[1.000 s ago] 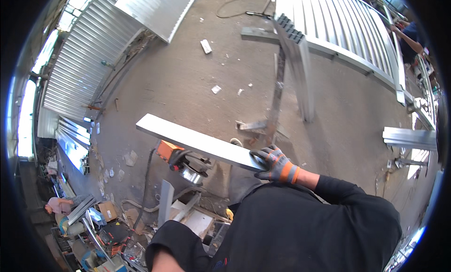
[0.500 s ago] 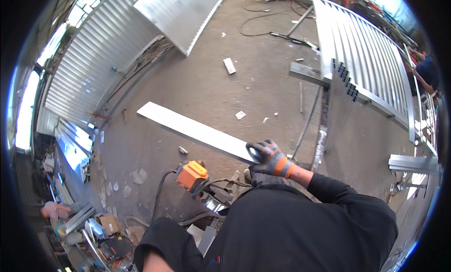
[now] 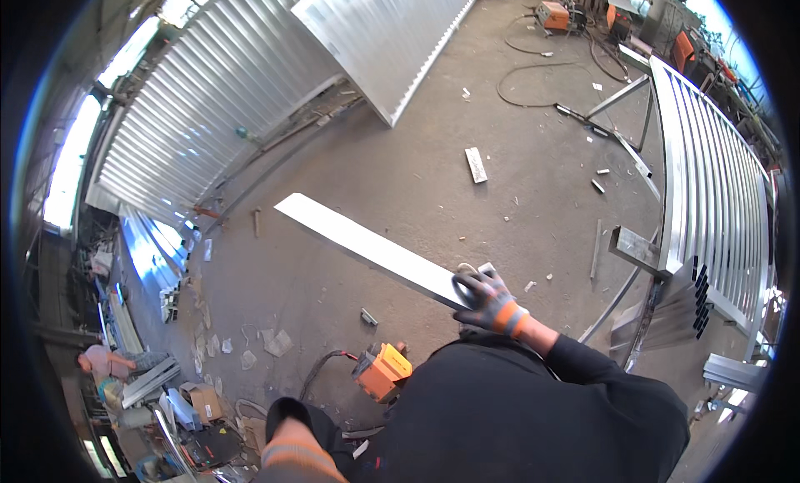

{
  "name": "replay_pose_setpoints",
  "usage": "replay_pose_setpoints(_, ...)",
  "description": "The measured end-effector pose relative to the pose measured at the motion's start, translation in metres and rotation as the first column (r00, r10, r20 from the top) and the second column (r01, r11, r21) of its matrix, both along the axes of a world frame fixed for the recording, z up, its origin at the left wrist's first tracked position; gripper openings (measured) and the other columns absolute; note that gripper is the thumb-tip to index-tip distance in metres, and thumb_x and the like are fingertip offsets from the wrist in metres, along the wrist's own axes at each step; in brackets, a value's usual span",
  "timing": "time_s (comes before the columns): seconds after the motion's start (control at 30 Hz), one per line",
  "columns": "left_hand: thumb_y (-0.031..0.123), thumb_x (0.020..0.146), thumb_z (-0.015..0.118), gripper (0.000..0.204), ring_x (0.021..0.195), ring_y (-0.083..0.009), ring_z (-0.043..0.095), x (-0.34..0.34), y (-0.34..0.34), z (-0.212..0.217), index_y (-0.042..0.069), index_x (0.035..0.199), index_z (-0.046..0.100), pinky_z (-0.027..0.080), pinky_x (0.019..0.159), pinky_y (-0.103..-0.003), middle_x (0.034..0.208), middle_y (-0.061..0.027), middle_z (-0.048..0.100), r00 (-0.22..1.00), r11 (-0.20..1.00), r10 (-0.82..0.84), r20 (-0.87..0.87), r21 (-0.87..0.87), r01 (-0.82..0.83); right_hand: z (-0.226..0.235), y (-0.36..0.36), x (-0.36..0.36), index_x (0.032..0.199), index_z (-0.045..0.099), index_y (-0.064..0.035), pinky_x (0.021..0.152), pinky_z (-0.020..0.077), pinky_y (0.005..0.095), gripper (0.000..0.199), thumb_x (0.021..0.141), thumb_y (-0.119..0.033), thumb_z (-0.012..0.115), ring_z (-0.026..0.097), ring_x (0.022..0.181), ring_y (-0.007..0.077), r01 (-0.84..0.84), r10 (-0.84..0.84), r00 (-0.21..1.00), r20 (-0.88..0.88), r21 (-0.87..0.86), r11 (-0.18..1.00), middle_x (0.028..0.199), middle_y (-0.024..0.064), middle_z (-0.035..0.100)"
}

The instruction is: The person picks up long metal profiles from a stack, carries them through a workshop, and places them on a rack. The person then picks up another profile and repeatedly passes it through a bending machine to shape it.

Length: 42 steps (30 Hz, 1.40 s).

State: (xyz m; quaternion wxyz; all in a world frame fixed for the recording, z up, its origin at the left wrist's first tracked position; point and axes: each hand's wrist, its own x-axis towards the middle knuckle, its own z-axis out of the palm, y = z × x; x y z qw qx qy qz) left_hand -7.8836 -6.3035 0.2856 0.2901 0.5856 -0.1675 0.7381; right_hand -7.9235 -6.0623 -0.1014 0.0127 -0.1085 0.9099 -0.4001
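My right hand (image 3: 492,304), in a grey and orange work glove, is closed around the near right end of a long, flat, pale metal bar (image 3: 375,245). The bar slants away to the far left, in front of my body. Of my left arm, only the bent wrist and the orange-striped glove cuff (image 3: 302,458) show at the lower edge; its fingers are out of the picture. An orange box-shaped machine (image 3: 382,373) with a dark cable is partly covered by my black sleeve and torso.
Corrugated metal panels (image 3: 208,100) lean at the far left, with a flat sheet (image 3: 392,41) beside them. A slatted metal frame (image 3: 717,166) stands at right. Scraps, including a white block (image 3: 476,165), dot the floor. A person (image 3: 107,362) is near clutter at the lower left.
The view has shifted, so the surroundings appear farther right and lower. My left arm has bent, bringing its glove cuff into view. My right hand stays on the bar's end.
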Motion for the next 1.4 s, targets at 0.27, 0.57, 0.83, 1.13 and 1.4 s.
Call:
replay_pose_setpoints(0.27, 0.051, 0.119, 0.046, 0.059, 0.134, -0.0355, 0.064, -0.209, -0.176, -0.224, 0.009, 0.161, 0.047, 0.053, 0.113, -0.047, 0.155, -0.0169, 0.059, -0.421, -0.732, 0.676, -0.605, -0.618, -0.286, 0.05, -0.113, -0.301, 0.155, 0.064, -0.009, 0.109, 0.049, 0.0519, 0.088, 0.081, -0.048, 0.093, 0.065, 0.121, 0.0432, -0.401, 0.402, 0.916, -0.02, -0.112, 0.909, 0.133, 0.0185, 0.073)
replay_pose_setpoints(0.57, 0.029, 0.116, 0.063, 0.068, 0.143, -0.0384, 0.061, -0.276, -0.5, -0.377, 0.009, 0.176, 0.035, 0.055, 0.116, -0.051, 0.163, -0.0264, 0.055, -0.594, -0.712, 0.338, -0.73, -0.611, 0.346, 0.054, -0.437, -0.488, 0.154, 0.063, -0.0179, 0.107, 0.0497, 0.0546, 0.088, 0.076, -0.043, 0.095, 0.061, 0.127, 0.0405, -0.819, 0.814, 0.526, -0.246, 0.114, 0.563, 0.134, 0.0146, 0.068)
replay_pose_setpoints(0.83, 0.019, 0.11, 0.074, 0.061, 0.13, -0.0415, 0.071, -0.374, -0.788, -0.383, -0.009, 0.159, 0.051, 0.057, 0.114, -0.05, 0.15, -0.0299, 0.066, -0.79, -0.391, 0.421, -0.446, -0.875, 0.286, 0.088, -0.67, -0.636, 0.16, 0.062, -0.0134, 0.103, 0.0577, 0.0499, 0.088, 0.091, -0.063, 0.084, 0.069, 0.122, 0.0408, -0.712, 0.727, 0.685, -0.053, 0.161, 0.683, 0.139, 0.0183, 0.071)
replay_pose_setpoints(1.13, 0.04, 0.119, 0.056, 0.054, 0.126, -0.0216, 0.069, -0.487, -1.013, -0.41, -0.002, 0.153, 0.062, 0.056, 0.112, -0.041, 0.143, -0.0101, 0.07, -0.851, -0.208, 0.505, -0.148, -0.977, 0.046, 0.033, -0.836, -0.78, 0.133, 0.076, 0.0031, 0.093, 0.0631, 0.0366, 0.047, 0.097, -0.022, 0.092, 0.077, 0.106, 0.0159, -0.432, 0.67, 0.559, 0.489, -0.517, 0.739, 0.114, 0.0089, 0.083)
replay_pose_setpoints(1.4, 0.024, 0.113, 0.072, 0.045, 0.115, -0.0279, 0.078, -0.632, -1.161, -0.333, 0.002, 0.151, 0.063, 0.067, 0.095, -0.047, 0.131, -0.0121, 0.077, -0.887, -0.017, 0.432, -0.165, -0.984, 0.175, 0.006, -1.183, -0.93, 0.12, 0.077, 0.002, 0.075, 0.0554, 0.0276, 0.033, 0.101, -0.022, 0.088, 0.066, 0.087, 0.0088, -0.507, 0.842, 0.382, 0.382, -0.675, 0.536, 0.099, -0.0001, 0.076)
